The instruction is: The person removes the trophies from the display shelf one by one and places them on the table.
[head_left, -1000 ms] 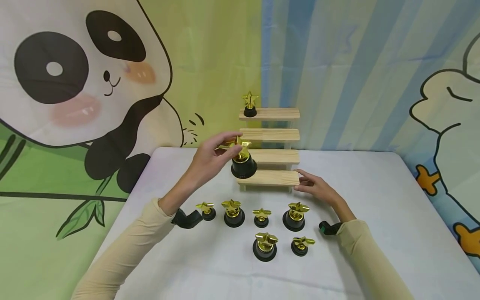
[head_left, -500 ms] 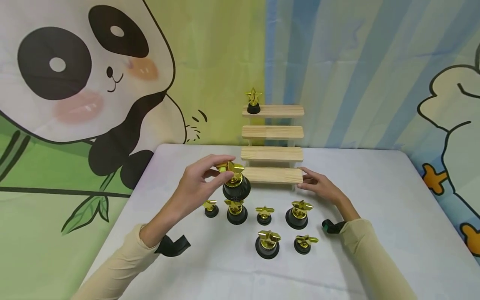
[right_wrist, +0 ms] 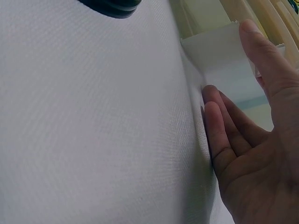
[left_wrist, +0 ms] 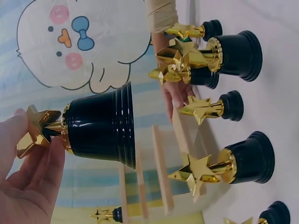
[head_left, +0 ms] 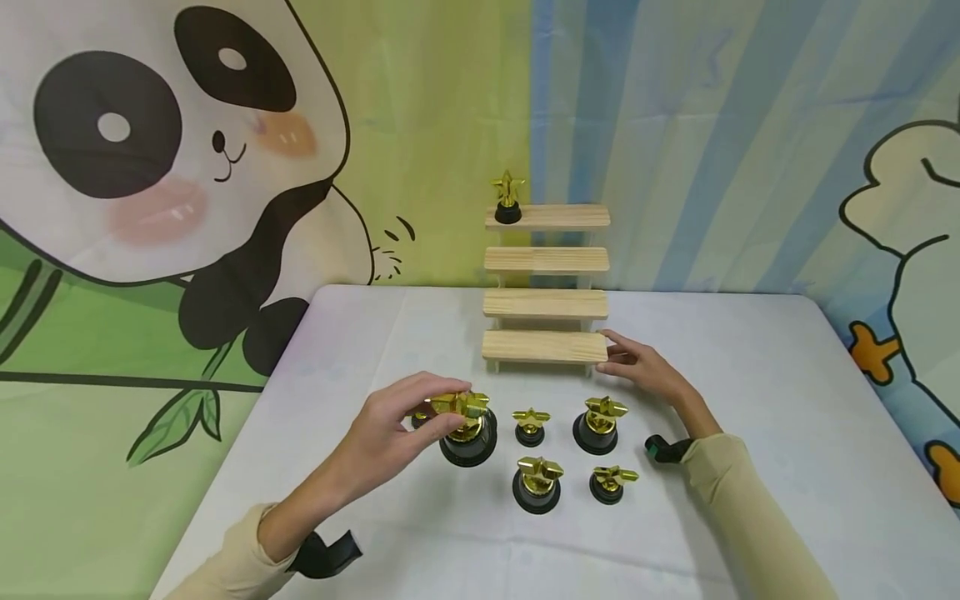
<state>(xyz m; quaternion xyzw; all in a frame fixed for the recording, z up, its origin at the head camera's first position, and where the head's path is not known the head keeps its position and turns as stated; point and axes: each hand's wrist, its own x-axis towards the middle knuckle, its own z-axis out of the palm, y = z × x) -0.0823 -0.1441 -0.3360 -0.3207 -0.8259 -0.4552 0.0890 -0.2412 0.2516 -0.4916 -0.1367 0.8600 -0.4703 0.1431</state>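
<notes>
My left hand (head_left: 393,429) pinches the gold star of a trophy (head_left: 468,446) with a black cup-shaped base. In the left wrist view the held trophy (left_wrist: 100,126) is off the table, thumb and fingers on its star and stem. It hides most of a similar standing trophy (left_wrist: 252,158) in the head view. At the right end of the lowest board of a stepped wooden shelf (head_left: 545,346) is my right hand (head_left: 645,372). Its thumb touches the shelf end and its loosely bent fingers (right_wrist: 215,119) lie low beside the white side panel (right_wrist: 219,60).
Several more star trophies stand on the white table, among them a small one (head_left: 529,427) and larger ones (head_left: 596,431) (head_left: 536,487). One small trophy (head_left: 507,200) stands at the left of the top board. A printed cloth (head_left: 435,150) hangs behind.
My left hand has brought the trophy from in front of the shelf down and toward me, over the row of trophies. My right hand has stayed at the shelf's end.
</notes>
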